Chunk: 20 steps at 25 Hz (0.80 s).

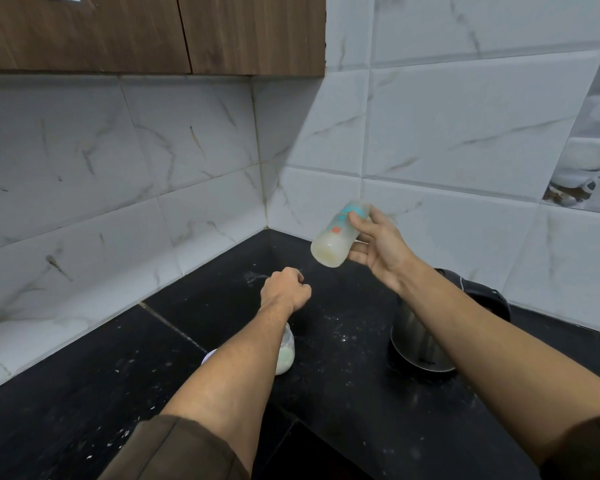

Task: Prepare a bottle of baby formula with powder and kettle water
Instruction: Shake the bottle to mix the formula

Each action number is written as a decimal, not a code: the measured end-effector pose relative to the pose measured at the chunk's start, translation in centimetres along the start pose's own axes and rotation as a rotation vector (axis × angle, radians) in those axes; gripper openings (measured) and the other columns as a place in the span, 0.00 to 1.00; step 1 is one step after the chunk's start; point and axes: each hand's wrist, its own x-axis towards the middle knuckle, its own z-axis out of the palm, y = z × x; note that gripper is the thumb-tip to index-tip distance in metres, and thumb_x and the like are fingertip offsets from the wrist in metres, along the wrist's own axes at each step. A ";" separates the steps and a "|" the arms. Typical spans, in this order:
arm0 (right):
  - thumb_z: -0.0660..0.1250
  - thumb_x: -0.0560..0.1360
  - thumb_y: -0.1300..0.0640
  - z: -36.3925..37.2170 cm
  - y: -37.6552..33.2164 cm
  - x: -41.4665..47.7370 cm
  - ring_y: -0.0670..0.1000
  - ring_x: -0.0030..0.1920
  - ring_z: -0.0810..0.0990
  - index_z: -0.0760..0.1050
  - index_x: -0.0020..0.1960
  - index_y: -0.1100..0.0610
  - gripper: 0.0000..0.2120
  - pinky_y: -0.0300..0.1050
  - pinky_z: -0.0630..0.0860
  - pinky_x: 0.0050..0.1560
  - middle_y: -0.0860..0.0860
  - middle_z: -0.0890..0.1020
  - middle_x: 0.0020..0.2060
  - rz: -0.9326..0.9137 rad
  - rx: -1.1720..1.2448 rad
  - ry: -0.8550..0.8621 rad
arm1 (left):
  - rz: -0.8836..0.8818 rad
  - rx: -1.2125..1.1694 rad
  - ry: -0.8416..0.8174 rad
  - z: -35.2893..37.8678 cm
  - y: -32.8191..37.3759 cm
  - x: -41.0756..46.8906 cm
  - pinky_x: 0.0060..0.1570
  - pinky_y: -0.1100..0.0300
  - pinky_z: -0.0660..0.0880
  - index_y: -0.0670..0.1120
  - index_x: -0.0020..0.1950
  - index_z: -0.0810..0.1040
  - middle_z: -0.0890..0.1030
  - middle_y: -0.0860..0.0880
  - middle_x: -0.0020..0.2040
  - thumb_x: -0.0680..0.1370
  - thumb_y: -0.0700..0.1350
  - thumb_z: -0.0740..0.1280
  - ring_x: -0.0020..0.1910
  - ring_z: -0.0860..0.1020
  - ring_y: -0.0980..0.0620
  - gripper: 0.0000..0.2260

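Our right hand (378, 247) clasps the tilted bottle (338, 237), likely mixing milky formula; our left hand (284, 289) hovers fisted, seemingly empty, above the worktop (343, 393).

1. Two walls (447, 133) meet in a corner. Both have big white tiles with thin grey marks.
2. A brown wood cupboard (153, 29) hangs up high on the left.
3. The table (84, 393) is black and shiny, with small white specks on it.
4. One tile (589, 133) at the far right has a picture on it.
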 end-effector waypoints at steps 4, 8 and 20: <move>0.72 0.81 0.55 -0.6 -0.8 0.9 0.59 0.56 0.87 0.72 0.71 0.57 0.21 0.54 0.85 0.55 0.60 0.80 0.66 -0.059 0.377 0.300 | -0.009 0.004 0.008 0.0 -0.2 0.0 0.60 0.52 0.78 0.50 0.68 0.80 0.84 0.49 0.61 0.79 0.48 0.67 0.61 0.81 0.46 0.17; 0.72 0.80 0.53 -0.2 -0.8 -0.1 0.58 0.54 0.87 0.73 0.71 0.54 0.22 0.51 0.85 0.48 0.60 0.82 0.65 0.023 0.040 0.039 | -0.017 0.006 0.001 0.1 -0.1 0.0 0.59 0.52 0.78 0.50 0.68 0.81 0.84 0.49 0.61 0.79 0.47 0.67 0.61 0.80 0.46 0.17; 0.74 0.79 0.53 0.7 0.2 -0.4 0.59 0.56 0.87 0.74 0.72 0.51 0.23 0.53 0.85 0.49 0.58 0.85 0.62 0.047 -0.104 -0.116 | -0.001 0.039 -0.006 0.2 0.6 0.0 0.51 0.54 0.77 0.48 0.65 0.82 0.84 0.48 0.54 0.79 0.47 0.67 0.53 0.81 0.47 0.15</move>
